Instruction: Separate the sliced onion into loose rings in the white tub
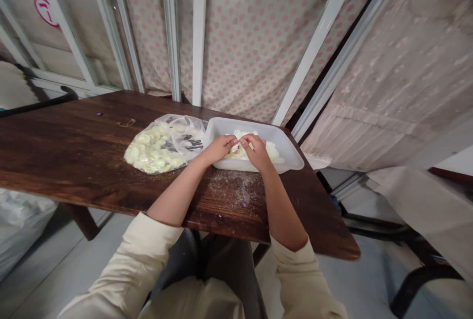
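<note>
Pale whitish, small rounded pieces [272, 152] lie heaped in a white, rectangular, translucent plastic tray [294, 161], just right of centre in the frame. Position relative to the hands: the heap sits directly below and beyond the fingertips, extending to the right past the right hand [256, 150]. The left hand [220, 148] enters over the tray's near left part, and the two sets of fingertips meet, or nearly meet, above the heap. Condition of hands: on both, thumb and fingers are bent and drawn together in a pinch; whether either grips a piece cannot be told at this size.

Left of the tray, close beside it, rests a clear, crumpled plastic bag [190, 126] holding similar yellowish-white pieces. Both containers stand on a dark brown wooden table [74, 156]. Fine white granules [232, 186] are scattered on the tabletop at centre, between the forearms, with one small purple fragment [243, 204] among them.
</note>
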Demonstrator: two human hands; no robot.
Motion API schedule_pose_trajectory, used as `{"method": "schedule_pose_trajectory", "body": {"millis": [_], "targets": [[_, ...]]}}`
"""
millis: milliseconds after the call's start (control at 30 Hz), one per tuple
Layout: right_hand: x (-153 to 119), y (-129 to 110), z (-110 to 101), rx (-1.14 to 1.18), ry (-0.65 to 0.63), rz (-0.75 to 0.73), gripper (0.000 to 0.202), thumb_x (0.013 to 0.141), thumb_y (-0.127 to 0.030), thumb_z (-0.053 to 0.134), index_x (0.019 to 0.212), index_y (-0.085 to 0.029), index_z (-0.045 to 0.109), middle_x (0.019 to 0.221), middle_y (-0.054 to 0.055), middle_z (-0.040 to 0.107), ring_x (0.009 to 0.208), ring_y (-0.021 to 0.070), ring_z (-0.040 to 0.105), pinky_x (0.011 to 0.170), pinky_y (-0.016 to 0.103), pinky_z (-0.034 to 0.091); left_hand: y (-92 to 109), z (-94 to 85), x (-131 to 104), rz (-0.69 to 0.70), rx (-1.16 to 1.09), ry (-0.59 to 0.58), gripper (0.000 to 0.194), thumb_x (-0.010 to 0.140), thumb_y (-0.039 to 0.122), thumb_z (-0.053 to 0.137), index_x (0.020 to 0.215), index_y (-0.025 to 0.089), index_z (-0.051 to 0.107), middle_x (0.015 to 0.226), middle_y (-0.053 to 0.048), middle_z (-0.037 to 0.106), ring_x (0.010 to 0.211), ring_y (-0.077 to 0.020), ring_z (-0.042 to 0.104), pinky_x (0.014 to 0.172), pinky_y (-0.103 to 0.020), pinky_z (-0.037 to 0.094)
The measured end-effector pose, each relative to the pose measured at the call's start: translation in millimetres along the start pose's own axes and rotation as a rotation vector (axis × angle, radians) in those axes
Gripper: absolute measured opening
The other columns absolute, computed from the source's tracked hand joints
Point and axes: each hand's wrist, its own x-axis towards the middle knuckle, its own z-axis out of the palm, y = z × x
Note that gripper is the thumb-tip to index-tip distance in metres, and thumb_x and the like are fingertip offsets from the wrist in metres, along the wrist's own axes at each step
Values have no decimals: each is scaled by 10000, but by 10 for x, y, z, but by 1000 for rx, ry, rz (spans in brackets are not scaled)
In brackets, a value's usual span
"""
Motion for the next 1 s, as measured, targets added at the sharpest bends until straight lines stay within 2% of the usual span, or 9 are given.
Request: {"method": "schedule_pose_trajectory", "body": {"millis": [167, 267, 333, 433, 533, 633, 767, 900, 1000], "targets": [[5, -15, 1, -26, -37, -30, 225, 795, -445, 515, 785, -230, 581, 816, 16, 620, 874, 191, 533, 863, 347, 303, 65, -5, -6, -12, 29, 22, 337, 839, 382, 380, 614, 152, 482, 568, 14, 470, 576, -107, 428, 583, -228, 357], [20, 17, 6, 39, -51, -23, 186, 800, -394, 508, 747, -223, 559, 798, 10, 607, 835, 179, 539, 830, 332, 333, 84, -9, -23, -5, 15, 19, 388, 856, 431, 330, 647, 152, 498, 579, 8, 476, 581, -112, 436, 596, -234, 363], [31, 54, 15, 72, -12, 23, 186, 803, -379, 490, 727, -216, 538, 772, 7, 596, 787, 168, 542, 799, 319, 355, 79, -11, -33, -6, -7, 4, 412, 867, 453, 286, 709, 152, 519, 624, -2, 508, 594, -117, 457, 618, -240, 378], [37, 106, 39, 49, 104, 172, 191, 787, -388, 485, 740, -208, 524, 740, 5, 585, 732, 162, 540, 786, 323, 363, 47, -10, -34, -19, -16, -19, 379, 861, 445, 307, 780, 155, 538, 715, -17, 552, 623, -120, 480, 648, -246, 399], [26, 117, 60, 21, 152, 243, 261, 778, -432, 491, 908, -208, 519, 778, 5, 594, 731, 164, 545, 847, 363, 328, 11, -2, -21, -3, -6, -30, 349, 856, 416, 330, 770, 155, 545, 719, -20, 559, 632, -120, 479, 648, -244, 404], [6, 77, 59, 14, 93, 124, 310, 824, -457, 428, 1013, -219, 490, 880, 28, 608, 822, 172, 548, 887, 374, 281, 6, 4, -7, 3, 17, -8, 349, 853, 402, 336, 683, 156, 515, 626, -3, 519, 599, -116, 456, 611, -235, 388], [-6, 9, 31, -50, -36, -40, 230, 830, -436, 458, 822, -222, 541, 838, 11, 597, 864, 173, 526, 838, 336, 276, 37, 7, -2, -13, 48, 41, 341, 842, 389, 360, 607, 161, 455, 541, 18, 442, 561, -108, 416, 561, -226, 352], [7, 13, 16, -43, -85, -63, 247, 847, -381, 434, 694, -211, 528, 775, 4, 576, 824, 168, 521, 799, 320, 285, 61, 4, -13, -3, 22, 27, 368, 853, 425, 330, 647, 158, 478, 566, 11, 462, 572, -111, 434, 573, -231, 360], [20, 54, 20, -46, -21, 1, 256, 848, -357, 412, 661, -208, 506, 731, 4, 564, 777, 165, 513, 781, 314, 300, 57, -1, -20, -8, 3, 2, 367, 859, 436, 314, 705, 157, 496, 619, 2, 496, 591, -114, 468, 600, -237, 383]]}}
